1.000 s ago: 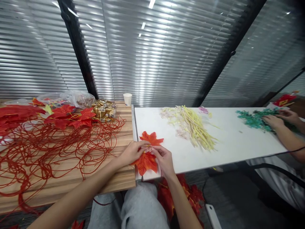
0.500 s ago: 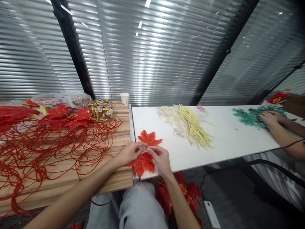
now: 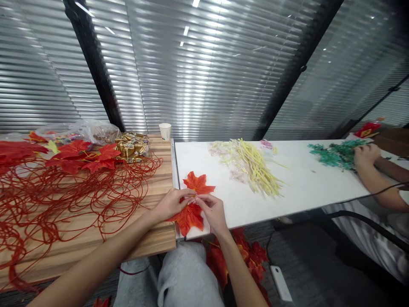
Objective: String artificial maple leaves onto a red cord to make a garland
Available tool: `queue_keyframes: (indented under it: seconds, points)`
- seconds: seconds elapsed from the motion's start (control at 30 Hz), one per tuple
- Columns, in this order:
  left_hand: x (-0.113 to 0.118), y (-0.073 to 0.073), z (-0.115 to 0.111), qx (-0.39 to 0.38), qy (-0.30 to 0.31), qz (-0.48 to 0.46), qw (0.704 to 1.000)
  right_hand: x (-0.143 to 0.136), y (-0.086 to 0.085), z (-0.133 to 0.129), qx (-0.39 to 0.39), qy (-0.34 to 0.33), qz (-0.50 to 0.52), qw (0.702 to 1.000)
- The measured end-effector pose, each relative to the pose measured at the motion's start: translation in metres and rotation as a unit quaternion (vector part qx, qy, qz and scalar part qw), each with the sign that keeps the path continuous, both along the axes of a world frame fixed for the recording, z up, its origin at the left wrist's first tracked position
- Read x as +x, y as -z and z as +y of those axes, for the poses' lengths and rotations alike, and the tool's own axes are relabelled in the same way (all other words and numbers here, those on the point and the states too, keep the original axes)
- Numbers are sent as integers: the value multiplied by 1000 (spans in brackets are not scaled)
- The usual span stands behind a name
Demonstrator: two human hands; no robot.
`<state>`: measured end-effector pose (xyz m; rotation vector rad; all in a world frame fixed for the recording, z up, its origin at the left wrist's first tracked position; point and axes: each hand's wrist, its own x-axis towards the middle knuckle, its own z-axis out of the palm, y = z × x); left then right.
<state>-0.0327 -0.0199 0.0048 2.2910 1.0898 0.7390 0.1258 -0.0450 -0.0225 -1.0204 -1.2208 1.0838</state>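
Observation:
Fingertips together, my left hand (image 3: 171,203) and my right hand (image 3: 213,211) pinch the thin stem part of artificial maple leaves, just over the seam between the two tabletops. One red-orange leaf (image 3: 198,183) spreads out beyond my fingers. The other leaf (image 3: 191,218) lies on the near side, under and between my hands. What exactly sits between the fingertips is small and mostly covered by them. To the left, a tangle of red cord (image 3: 86,194) covers much of the wooden table (image 3: 159,232).
More red leaves (image 3: 76,155), gold packets (image 3: 131,146) and a paper cup (image 3: 165,131) stand at the back left. Yellow strips (image 3: 255,166) lie on the white table (image 3: 217,153). At right, another person's hands (image 3: 367,157) touch green foliage (image 3: 332,154). Leaves (image 3: 246,251) hang below the edge.
My hands keep their pinch at the leaf stems with hardly any movement. The whole view has shifted slightly. The other person's hand has lifted a little at the green foliage.

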Motion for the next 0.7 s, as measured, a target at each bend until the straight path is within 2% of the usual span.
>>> queue_keyframes:
  seconds: [0.33, 0.7]
  points:
    - [0, -4, -1, 26, -1, 23, 999, 1, 0, 0, 6, 1, 5, 1000]
    - [-2, 1, 0, 51, 8, 54, 997, 1, 4, 0, 10, 9, 9, 1000]
